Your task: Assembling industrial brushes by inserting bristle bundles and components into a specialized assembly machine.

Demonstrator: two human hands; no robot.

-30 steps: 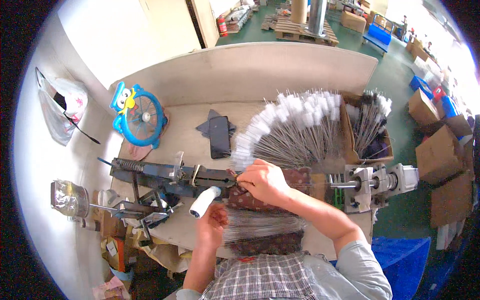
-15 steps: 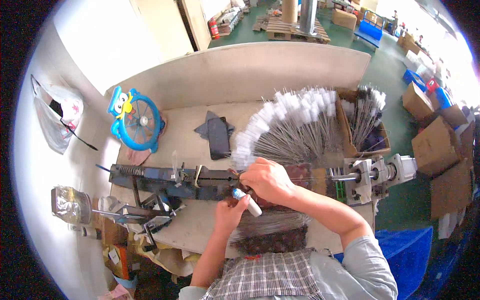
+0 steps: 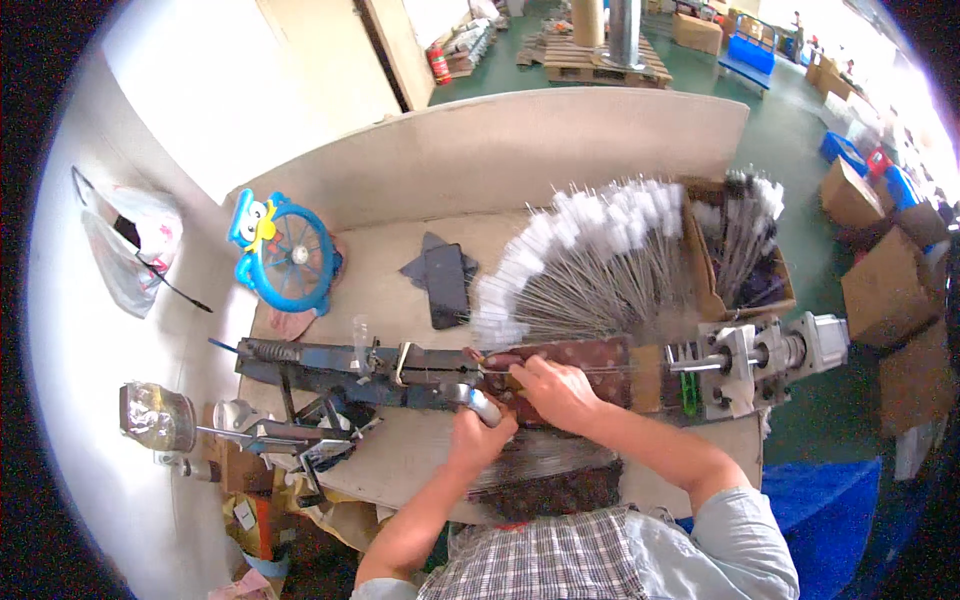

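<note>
My left hand (image 3: 482,436) is closed round a white, tube-shaped tool (image 3: 484,406) with a greyish end. That end lies at the near edge of the dark metal rail (image 3: 425,395). Just to the right, my right hand (image 3: 560,392) has its fingertips pinched at a thin metal wire (image 3: 605,370). This wire runs sideways over a brown patterned cloth (image 3: 590,354) toward the motor-driven chuck (image 3: 720,362). What lies under the right fingertips is partly hidden. Nearer my body, a bundle of thin wires (image 3: 555,450) lies across the bench.
White-tufted wire brushes (image 3: 590,255) fan out behind my hands, beside a cardboard box (image 3: 712,285) of darker-tipped ones. A phone (image 3: 446,285) and a blue toy-shaped fan (image 3: 290,255) sit at the back left. A metal lever frame (image 3: 310,435) stands at the near left.
My right hand has moved right and nearer me, away from the rail's end, uncovering wire and cloth. My left hand has turned the white tool and shifted right. The whole view has shifted slightly.
</note>
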